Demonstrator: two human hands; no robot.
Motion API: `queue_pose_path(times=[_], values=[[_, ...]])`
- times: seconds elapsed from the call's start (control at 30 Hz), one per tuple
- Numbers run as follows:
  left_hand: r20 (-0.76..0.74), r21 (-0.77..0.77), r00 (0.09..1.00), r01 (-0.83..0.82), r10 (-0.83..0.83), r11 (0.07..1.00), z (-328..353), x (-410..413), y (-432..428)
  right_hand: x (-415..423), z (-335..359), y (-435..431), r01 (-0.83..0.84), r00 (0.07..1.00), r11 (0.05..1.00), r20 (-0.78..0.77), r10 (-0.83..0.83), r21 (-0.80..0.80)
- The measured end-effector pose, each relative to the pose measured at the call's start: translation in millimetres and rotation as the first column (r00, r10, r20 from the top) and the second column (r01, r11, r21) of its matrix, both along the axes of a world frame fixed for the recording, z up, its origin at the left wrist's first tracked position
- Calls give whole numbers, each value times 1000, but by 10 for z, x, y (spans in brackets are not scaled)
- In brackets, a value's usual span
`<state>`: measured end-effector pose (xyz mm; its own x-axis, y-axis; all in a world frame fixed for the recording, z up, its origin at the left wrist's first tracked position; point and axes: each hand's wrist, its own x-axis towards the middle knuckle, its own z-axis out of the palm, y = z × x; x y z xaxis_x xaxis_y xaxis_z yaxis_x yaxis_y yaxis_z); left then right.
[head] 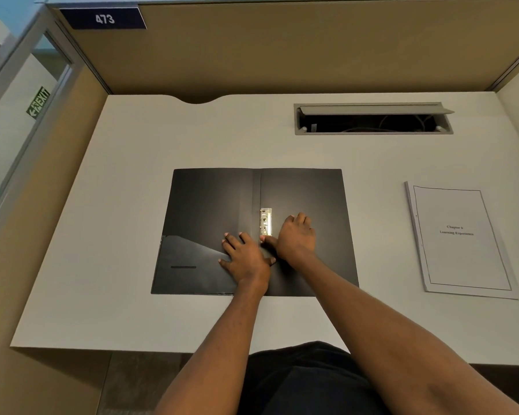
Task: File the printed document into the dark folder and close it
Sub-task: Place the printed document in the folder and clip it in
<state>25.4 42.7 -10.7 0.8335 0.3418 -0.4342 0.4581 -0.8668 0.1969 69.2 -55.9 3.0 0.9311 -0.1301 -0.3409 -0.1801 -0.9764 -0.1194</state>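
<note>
The dark folder [210, 205] lies open and flat in the middle of the white desk [132, 295]. A shiny metal clip [265, 221] sits just right of its spine. My left hand [246, 259] presses flat on the left inner cover near the spine, fingers spread. My right hand [295, 238] rests on the right inner cover, its thumb touching the lower end of the clip. The printed document [459, 238], a white stapled stack with a bordered title page, lies apart on the desk to the right of the folder.
A grey cable hatch [372, 118] with its lid raised is set in the desk's back right. Tan cubicle walls [282, 55] enclose the desk on three sides. A numbered blue plate [104, 18] hangs at top left.
</note>
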Motion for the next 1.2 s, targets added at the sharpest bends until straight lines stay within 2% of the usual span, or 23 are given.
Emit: queue_pose_path(times=[0.13,0.23,0.4,0.6,0.73,0.9,1.07,1.2], values=[[11,5,1000,-5,5,1000,-10,4,9,24,73,-3,-79,977,986,207,48,145],[10,28,1000,15,-15,999,-25,-5,9,148,154,15,-73,950,955,311,-21,287],[1,49,1000,18,-18,999,-48,11,4,513,238,30,31,954,873,245,-170,486],[-22,61,999,28,-27,998,-96,27,-4,842,224,80,75,976,818,126,-177,570],[-35,76,999,37,-35,996,-108,30,-6,1018,143,136,72,993,814,36,-113,576],[-54,68,997,61,-57,996,-112,5,-4,1144,58,99,49,999,852,-34,-36,521],[-40,66,996,85,-82,994,-101,-68,3,1125,76,8,11,1000,833,-26,4,554],[-29,63,995,95,-94,993,-86,-124,7,1059,126,-117,44,999,792,-6,-51,608]])
